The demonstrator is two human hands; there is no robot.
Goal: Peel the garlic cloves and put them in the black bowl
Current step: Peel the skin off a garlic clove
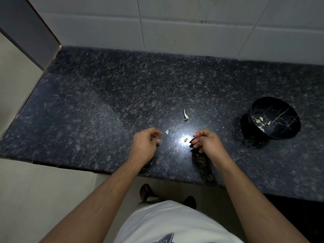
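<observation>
While both hands hover low over the dark speckled worktop (87,95), the left hand (146,144) is curled in with its fingertips pinched together near something thin and pale, too small to say whether it's skin or a clove. Right hand (206,142) is loosely curled too, thumb and forefinger nearly touching, and I can't tell if anything is actually between them. The two hands are a bit apart, with a bright glare spot on the stone between them.

In that gap there's a small scrap of garlic skin (167,132) just beside the left fingertips, and another little bit (185,140) sitting right in the glare, closer to the right hand. A little further back toward the wall lies a dried garlic stem piece (185,115), on its own.

Off to the right, well clear of the hands, the black bowl (280,135) with pale marble-like veins sits on the worktop, tipped so its opening faces the camera. A handful of peeled garlic cloves (262,122) sit clustered inside it on the lower left

Behind it all is a white tiled wall (175,23), and below are the person's white shirt and feet on the floor
</observation>
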